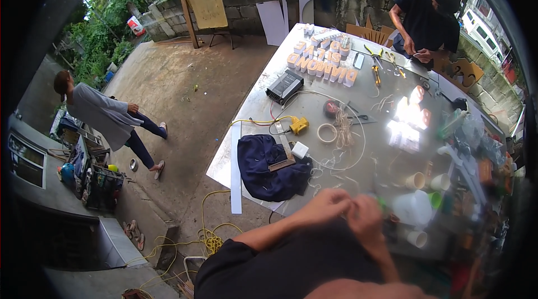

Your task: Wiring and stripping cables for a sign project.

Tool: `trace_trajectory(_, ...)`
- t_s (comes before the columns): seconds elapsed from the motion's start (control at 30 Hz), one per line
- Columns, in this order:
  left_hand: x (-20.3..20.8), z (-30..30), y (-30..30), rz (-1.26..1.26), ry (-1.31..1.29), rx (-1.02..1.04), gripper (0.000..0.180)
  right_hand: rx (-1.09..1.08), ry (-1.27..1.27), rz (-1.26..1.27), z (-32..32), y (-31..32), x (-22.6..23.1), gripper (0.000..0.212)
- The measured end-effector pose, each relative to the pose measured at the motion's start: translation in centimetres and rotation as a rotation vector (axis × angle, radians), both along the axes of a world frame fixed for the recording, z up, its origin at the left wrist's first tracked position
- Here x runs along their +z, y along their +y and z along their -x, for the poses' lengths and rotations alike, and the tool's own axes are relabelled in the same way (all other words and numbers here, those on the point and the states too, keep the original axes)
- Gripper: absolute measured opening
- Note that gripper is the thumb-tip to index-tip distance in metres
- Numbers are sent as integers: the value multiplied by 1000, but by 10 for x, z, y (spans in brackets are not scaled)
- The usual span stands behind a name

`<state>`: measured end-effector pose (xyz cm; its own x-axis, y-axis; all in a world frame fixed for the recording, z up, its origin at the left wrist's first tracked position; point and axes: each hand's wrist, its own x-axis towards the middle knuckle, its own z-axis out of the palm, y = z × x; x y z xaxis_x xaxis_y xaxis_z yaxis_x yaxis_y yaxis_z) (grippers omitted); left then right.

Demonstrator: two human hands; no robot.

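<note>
My left hand [330, 204] and my right hand [364, 215] meet close together over the near edge of the metal-topped table [258, 109]. Both have their fingers pinched together. Whatever lies between them is too small or too hidden to make out. Just beyond them are loose clear strands [318, 173] and a white plug adapter [300, 150]. A dark blue cloth [260, 173] with a metal try square [283, 163] on it is to the left. White containers [413, 207] and cups [415, 181] stand to the right of my right hand.
Raised letters [322, 66], a black power supply box [284, 87], a tape roll [327, 132], pliers [372, 52] and brightly lit pieces [408, 122] are on the table. A co-worker [434, 19] handles something at the far right. Another person [106, 111] walks at left. Yellow cord [210, 240] lies on the floor.
</note>
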<state>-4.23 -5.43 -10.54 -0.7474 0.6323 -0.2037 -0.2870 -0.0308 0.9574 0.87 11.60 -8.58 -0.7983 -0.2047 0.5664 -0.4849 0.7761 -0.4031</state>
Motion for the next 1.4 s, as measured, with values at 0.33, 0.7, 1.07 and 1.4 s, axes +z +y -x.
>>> trace_trajectory(0.33,2,4,-3,175,216,27,17,39,-67,52,-4,-6,-6,15)
trace_trajectory(0.7,-15,0,-12,155,100,82,20,-22,-352,303,0,-14,-2,11)
trace_trajectory(1.07,-12,-2,-9,192,1001,399,10,-18,-948,813,10,-12,9,20)
trace_trajectory(1.4,-6,1,-19,278,1279,361,17,-28,-784,581,2,-18,13,25)
